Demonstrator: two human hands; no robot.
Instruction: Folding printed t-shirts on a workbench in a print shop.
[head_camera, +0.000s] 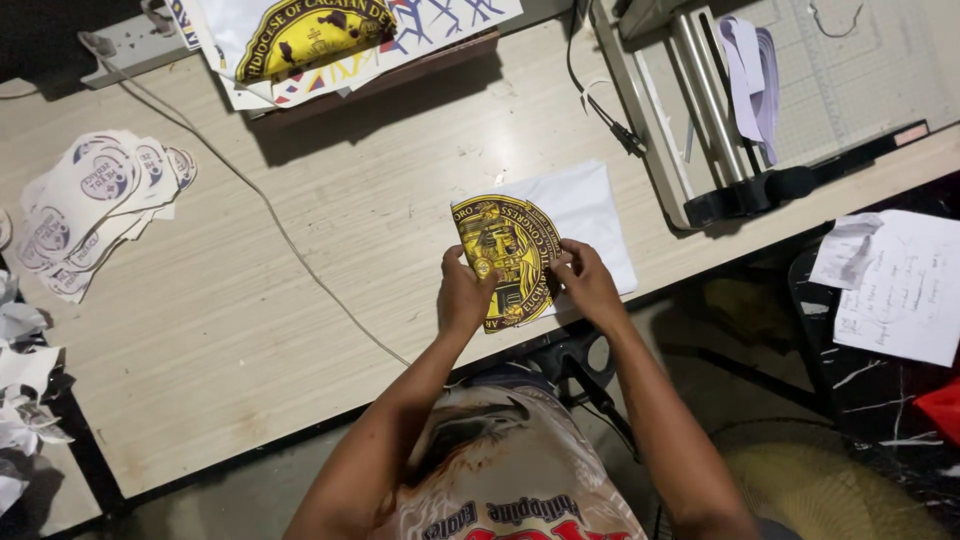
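Both bare arms reach forward, left hand and right hand close together, fingers curled.

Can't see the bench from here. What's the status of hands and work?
Left hand, right hand both gripping yellow-black round print. Print over folded white cloth. Nothing blocking.

The pale wood-grain tabletop is looking matt and faintly scuffed. The gold-and-black emblem sheet is showing a slight gloss, like printed film, lying on smooth white folded cloth. The round cut-outs are looking like thin matt paper. The paper cutter is showing brushed metal rails and black plastic.
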